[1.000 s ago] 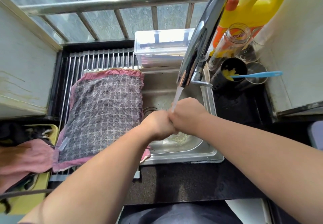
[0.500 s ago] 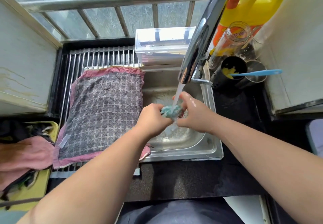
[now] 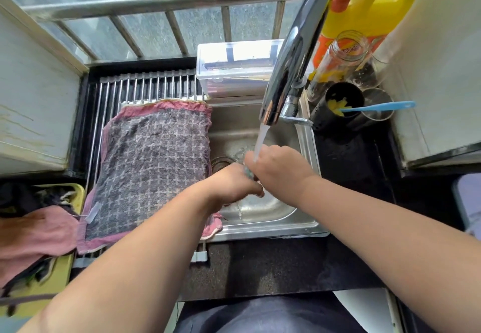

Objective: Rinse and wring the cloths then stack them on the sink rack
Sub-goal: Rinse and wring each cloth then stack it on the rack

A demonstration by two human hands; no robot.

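Observation:
Over the steel sink (image 3: 307, 135) my left hand (image 3: 234, 187) and my right hand (image 3: 278, 166) are pressed together around a small teal cloth (image 3: 247, 172), of which only a sliver shows between them. Water from the chrome tap (image 3: 291, 54) runs onto my right hand. A grey checked cloth with a pink border (image 3: 153, 166) lies spread flat on the roll-up sink rack (image 3: 145, 85), its near right corner hanging over the sink edge.
A yellow basin (image 3: 57, 275) at the left holds a pink cloth (image 3: 36, 239) and dark cloths. Behind the sink stands a clear lidded box (image 3: 234, 70). At the right are a yellow detergent jug (image 3: 369, 10), a glass jar (image 3: 338, 59) and a black cup with a blue-handled brush (image 3: 377, 106).
Half a second ago the teal cloth showed bunched between my hands under the stream. My hands have closed together and twisted, hiding most of it.

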